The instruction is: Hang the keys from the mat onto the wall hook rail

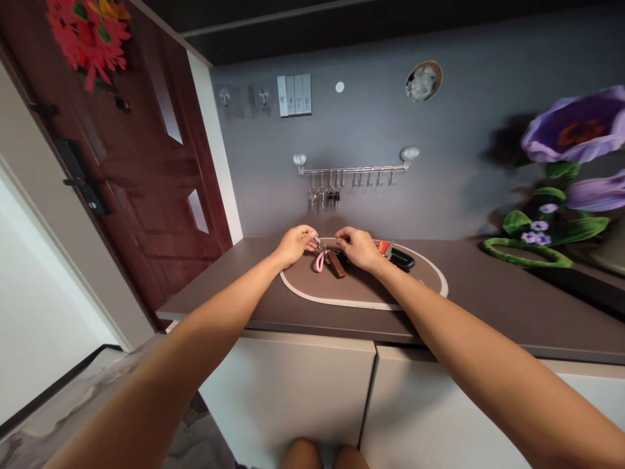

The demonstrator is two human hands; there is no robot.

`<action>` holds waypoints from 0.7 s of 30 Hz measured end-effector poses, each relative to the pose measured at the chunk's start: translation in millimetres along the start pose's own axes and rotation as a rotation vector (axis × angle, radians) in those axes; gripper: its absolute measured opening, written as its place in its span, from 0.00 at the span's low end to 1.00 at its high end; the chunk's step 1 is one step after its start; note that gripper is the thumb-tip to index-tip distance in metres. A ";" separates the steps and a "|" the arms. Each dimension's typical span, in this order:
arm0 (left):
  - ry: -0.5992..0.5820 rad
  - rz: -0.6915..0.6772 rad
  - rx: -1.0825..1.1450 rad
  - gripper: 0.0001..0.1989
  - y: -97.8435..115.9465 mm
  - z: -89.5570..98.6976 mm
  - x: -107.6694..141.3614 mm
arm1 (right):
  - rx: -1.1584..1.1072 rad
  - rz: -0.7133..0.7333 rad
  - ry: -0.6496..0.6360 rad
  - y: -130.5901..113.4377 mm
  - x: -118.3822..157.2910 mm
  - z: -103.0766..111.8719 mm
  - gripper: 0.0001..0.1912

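My left hand (297,245) pinches a metal ring or clip of a key bunch, from which a pink loop (319,262) and a brown tag (336,265) hang over the oval mat (342,301). Just to the right, my right hand (355,247) has its thumb and fingertips pressed together; whatever may be between them is too small to make out. A black item with green lettering (402,259) and a red item (383,247) lie on the mat beside my right hand. Something dark, partly hidden, sits beneath that hand.
On the grey wall, a clear hook rail (354,170) holds several keys (322,197) on its left part. Purple flowers with a green ring base (527,253) stand on the counter (493,306) at right. A dark red door (161,163) is at left.
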State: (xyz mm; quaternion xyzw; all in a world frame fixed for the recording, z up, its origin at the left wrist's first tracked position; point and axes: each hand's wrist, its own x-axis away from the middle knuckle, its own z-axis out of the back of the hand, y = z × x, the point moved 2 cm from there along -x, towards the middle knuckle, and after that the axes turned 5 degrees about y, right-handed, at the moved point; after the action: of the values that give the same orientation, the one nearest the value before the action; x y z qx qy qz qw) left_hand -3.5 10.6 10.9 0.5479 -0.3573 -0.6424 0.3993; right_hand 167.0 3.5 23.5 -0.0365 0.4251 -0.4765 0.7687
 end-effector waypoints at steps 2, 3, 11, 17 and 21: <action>0.007 0.006 0.029 0.06 0.4 0.6 -0.2 | -0.004 0.000 0.001 -0.3 -0.1 0.1 0.10; 0.011 0.007 0.039 0.05 0.8 0.7 -0.1 | -0.007 -0.001 0.003 -0.5 -0.1 0.1 0.10; 0.009 0.004 0.090 0.07 4.5 1.6 1.0 | -0.060 0.006 0.013 -4.6 0.9 1.4 0.09; 0.013 -0.007 0.111 0.09 6.4 2.7 1.4 | -0.142 0.009 0.008 -10.3 2.8 3.1 0.08; 0.016 -0.010 0.119 0.09 7.8 2.7 1.7 | -0.186 -0.014 -0.022 -14.7 4.8 3.4 0.08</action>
State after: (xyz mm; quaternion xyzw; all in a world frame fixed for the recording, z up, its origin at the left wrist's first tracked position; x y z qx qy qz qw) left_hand -5.4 5.8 17.6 0.5776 -0.3891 -0.6175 0.3657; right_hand 159.9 -9.4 29.5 -0.1161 0.4587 -0.4398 0.7634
